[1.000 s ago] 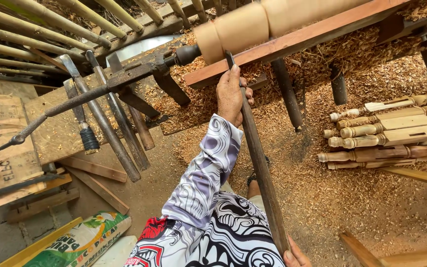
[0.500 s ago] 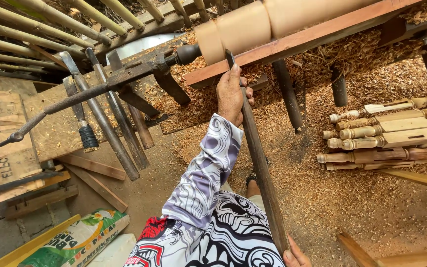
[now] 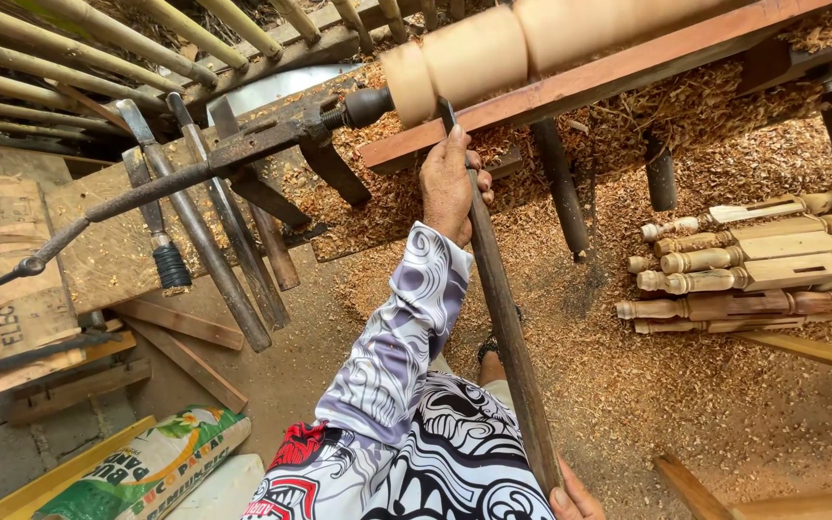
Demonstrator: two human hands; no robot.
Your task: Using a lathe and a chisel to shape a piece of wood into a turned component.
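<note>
The long turning tool [image 3: 503,318] runs from the person's lap up to the pale wooden workpiece [image 3: 474,53] mounted on the lathe, its tip meeting the wood just beside a rounded bead, with its shaft laid over the reddish tool rest rail [image 3: 589,82], which appears to steady the blade. The left hand [image 3: 450,183] has its grip closed around the tool's upper shaft just below the rail, knuckles toward the camera, seemingly to press and guide the cutting end. The right hand [image 3: 575,501] shows only partly at the bottom edge, its grip wrapped on the handle's lower end, likely giving leverage over the long shaft. The dark metal tailstock centre [image 3: 363,106] pins the workpiece's left end. Wood shavings [image 3: 686,385] cover the ground beneath. To the right, finished turned spindles [image 3: 753,260] lie stacked side by side on the shavings, well apart from the hands. To the left, several spare metal tools [image 3: 204,241] lean against the lathe frame within reach, and a printed sack [image 3: 137,467] lies at the lower left
</note>
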